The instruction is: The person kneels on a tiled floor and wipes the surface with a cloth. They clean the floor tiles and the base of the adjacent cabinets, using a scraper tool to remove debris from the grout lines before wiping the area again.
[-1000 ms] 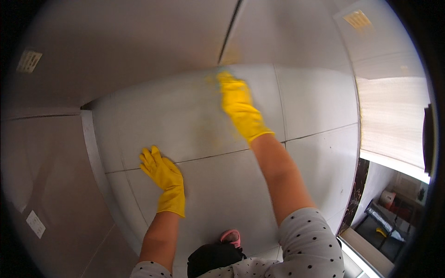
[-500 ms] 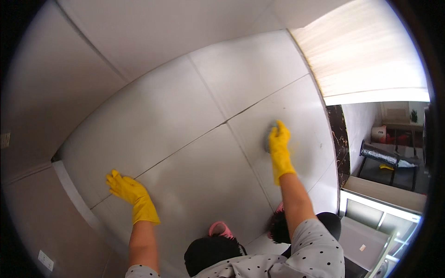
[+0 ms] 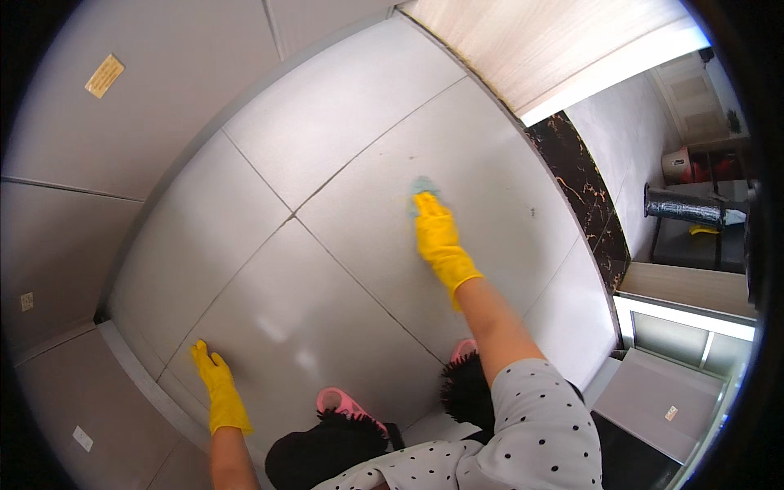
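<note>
My right hand (image 3: 437, 233), in a yellow rubber glove, presses a pale blue-green cloth (image 3: 424, 185) against the grey tiled floor (image 3: 359, 212). The cloth is slightly blurred and mostly sticks out past the fingertips; whether it is a cloth or a soft pad is hard to tell. Far to the left, my left hand (image 3: 219, 392) wears a matching glove. Its fingers are stretched out over the floor beside a tile joint, holding nothing. A small dark mark (image 3: 411, 157) lies on the tile just beyond the cloth, and another mark (image 3: 533, 213) is farther right.
Grey cabinet panels (image 3: 188, 106) border the floor at the left and far side. A pale wooden door (image 3: 531, 49) stands far right, by a dark marbled threshold strip (image 3: 576, 171). Pink slippers (image 3: 343, 400) are on my feet. A rack (image 3: 694, 241) stands beyond the threshold.
The view has turned, shifting the floor leftward in the picture. My right hand has slid the cloth forward, closer to the far dark mark. The left hand stays by the tile joint, fingers stretched.
</note>
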`<state>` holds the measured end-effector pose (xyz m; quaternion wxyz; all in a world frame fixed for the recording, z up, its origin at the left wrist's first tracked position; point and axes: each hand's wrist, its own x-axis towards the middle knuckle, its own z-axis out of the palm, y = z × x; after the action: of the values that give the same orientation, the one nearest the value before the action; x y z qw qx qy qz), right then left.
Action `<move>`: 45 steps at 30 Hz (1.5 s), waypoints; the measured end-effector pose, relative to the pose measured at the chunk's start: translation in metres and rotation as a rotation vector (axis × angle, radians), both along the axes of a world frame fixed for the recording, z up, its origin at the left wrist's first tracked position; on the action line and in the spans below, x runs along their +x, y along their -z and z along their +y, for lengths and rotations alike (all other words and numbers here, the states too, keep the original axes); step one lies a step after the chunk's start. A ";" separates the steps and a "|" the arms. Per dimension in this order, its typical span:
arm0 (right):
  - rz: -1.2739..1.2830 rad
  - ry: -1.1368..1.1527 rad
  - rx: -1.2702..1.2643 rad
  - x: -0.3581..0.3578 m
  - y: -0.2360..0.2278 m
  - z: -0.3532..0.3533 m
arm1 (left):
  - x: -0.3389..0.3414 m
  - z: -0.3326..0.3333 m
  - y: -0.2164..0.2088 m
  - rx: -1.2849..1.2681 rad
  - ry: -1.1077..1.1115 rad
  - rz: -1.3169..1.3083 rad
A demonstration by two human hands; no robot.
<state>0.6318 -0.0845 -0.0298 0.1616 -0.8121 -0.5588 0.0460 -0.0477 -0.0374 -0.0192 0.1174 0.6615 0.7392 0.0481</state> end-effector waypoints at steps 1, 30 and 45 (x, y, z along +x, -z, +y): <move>-0.052 0.072 -0.039 0.040 0.001 -0.025 | 0.026 -0.021 -0.006 -0.029 0.006 -0.038; 0.625 -0.318 0.208 0.001 -0.190 -0.129 | 0.526 -0.140 -0.171 -1.219 -0.193 -1.794; 0.445 -0.805 0.016 -0.211 -0.084 -0.007 | 0.365 -0.216 -0.085 -0.395 0.139 -0.748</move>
<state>0.4205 -0.0910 0.0542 0.2534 -0.4993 -0.7819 0.2742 0.3172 -0.2536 0.0662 0.5049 0.6115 0.5942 0.1342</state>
